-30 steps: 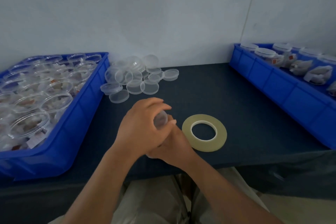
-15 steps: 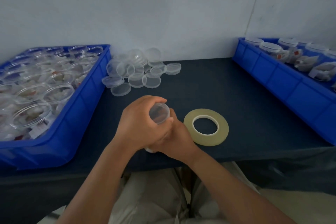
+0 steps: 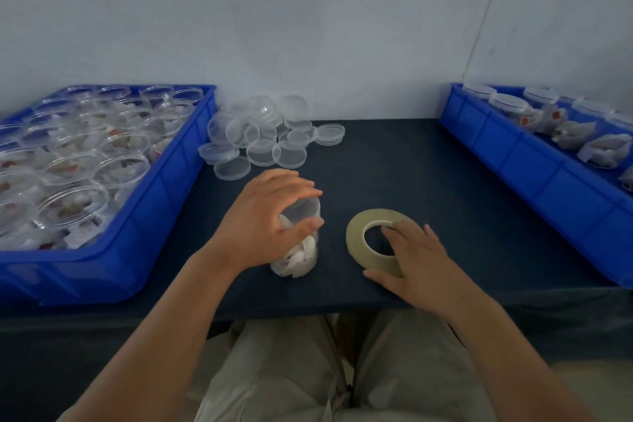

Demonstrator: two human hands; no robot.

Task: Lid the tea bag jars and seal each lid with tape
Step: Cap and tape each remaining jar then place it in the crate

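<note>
A clear jar (image 3: 298, 252) filled with white tea bags stands on the dark table near the front edge. My left hand (image 3: 263, 226) grips its top from above, fingers curled over the lid end and thumb on its side. To the right lies a flat roll of pale yellow tape (image 3: 373, 240). My right hand (image 3: 416, 257) rests on the roll's near right part, fingers reaching into the centre hole and thumb along the outer rim. A heap of loose clear lids (image 3: 270, 139) lies at the back of the table.
A blue bin (image 3: 161, 188) on the left holds several open jars of tea bags. A second blue bin (image 3: 534, 164) on the right holds lidded jars. A pale wall stands behind the table. My lap shows below the table's front edge.
Both hands were clasped on the jar. Now my right hand has let go and moved right onto the tape roll, while my left hand keeps the jar upright on the table.
</note>
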